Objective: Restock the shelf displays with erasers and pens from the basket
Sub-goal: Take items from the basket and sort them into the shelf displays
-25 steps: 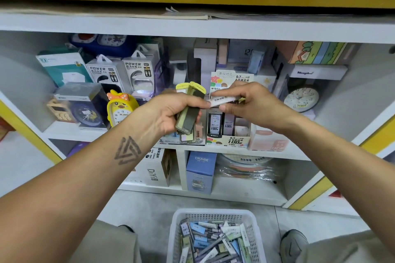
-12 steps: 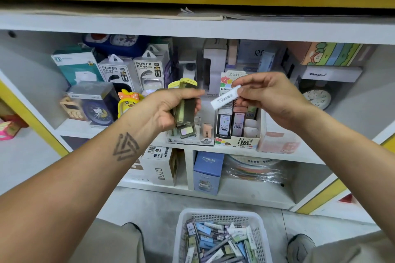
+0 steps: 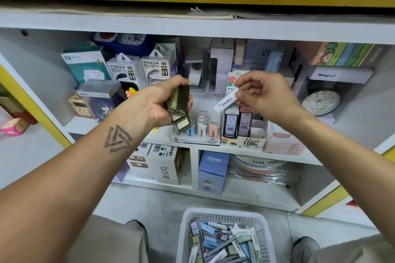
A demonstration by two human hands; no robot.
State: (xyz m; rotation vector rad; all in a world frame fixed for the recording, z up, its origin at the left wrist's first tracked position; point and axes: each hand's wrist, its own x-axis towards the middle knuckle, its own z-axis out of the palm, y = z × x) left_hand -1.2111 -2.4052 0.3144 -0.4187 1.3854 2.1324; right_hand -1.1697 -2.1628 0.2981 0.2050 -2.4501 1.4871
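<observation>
A white shelf unit [image 3: 192, 28] with yellow trim fills the view, its middle shelf crowded with boxed goods: two power bank boxes [image 3: 141, 70], a teal box [image 3: 85, 64] at the left, and a round clock [image 3: 320, 102] at the right. At the front edge of that shelf stand two display boxes side by side: a clear one [image 3: 198, 132] holding a few small upright packs, and just to its right a printed one [image 3: 243, 130] marked 100 with darker packs standing in it. Down on the floor between the person's feet sits a white plastic basket [image 3: 224, 215], heaped with slim packs in blue, white, green and grey. The left hand [image 3: 156, 104] is in front of the clear display, its grip curled round a stack of olive-green packs [image 3: 178, 104] held upright. The right hand [image 3: 265, 96] is above the printed display, thumb and fingertips pinching one end of a slim white pack [image 3: 225, 101], which slants down to the left, apart from the stack.
</observation>
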